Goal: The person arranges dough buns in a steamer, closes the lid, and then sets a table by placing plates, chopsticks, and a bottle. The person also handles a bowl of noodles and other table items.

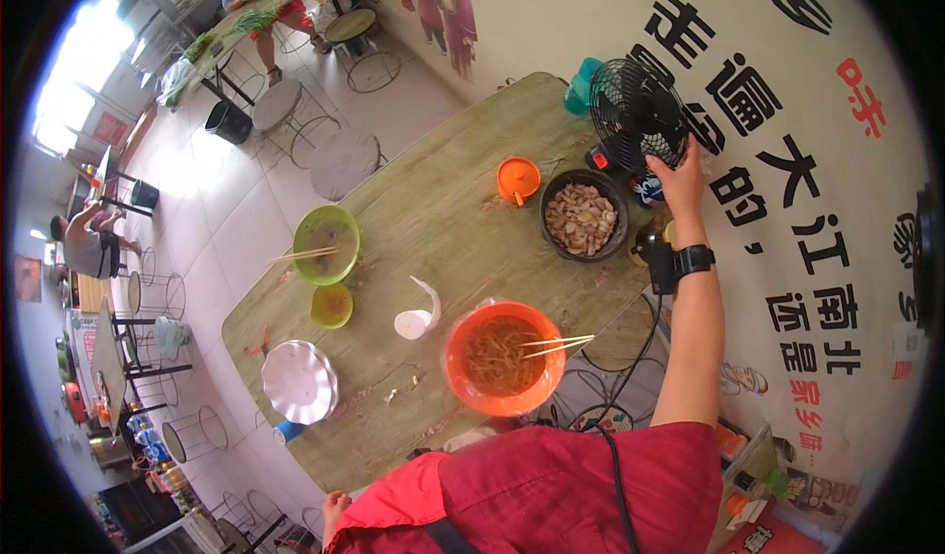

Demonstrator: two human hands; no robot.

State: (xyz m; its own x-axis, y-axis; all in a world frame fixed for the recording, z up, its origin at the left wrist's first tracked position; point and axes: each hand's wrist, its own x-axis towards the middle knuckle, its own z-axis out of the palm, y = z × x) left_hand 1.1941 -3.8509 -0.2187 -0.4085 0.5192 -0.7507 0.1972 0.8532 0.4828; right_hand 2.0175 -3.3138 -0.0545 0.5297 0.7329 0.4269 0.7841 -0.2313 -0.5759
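My right hand [681, 173] is at the lower right rim of a black wire-caged fan [638, 114], thumb on the front and fingers partly hidden behind. My left hand [337, 508] hangs low beyond the table's near left corner, fingers curled and mostly hidden. A dark bowl of garlic cloves [582, 218] sits below the fan, beside an orange lidded jar [518, 178]. Nearest my body, an orange bowl lined with clear plastic [504, 358] holds noodles in broth and chopsticks [557, 345]. A green bowl with chopsticks [327, 244] stands farther left.
The wooden table [413, 221] also bears a small green bowl [331, 306], a white paper roll [413, 323], white scalloped plates [299, 382] and a teal container [582, 87]. A bottle [650, 240] stands under my right forearm. Stools and two people are farther off; a dark cable hangs from my wrist.
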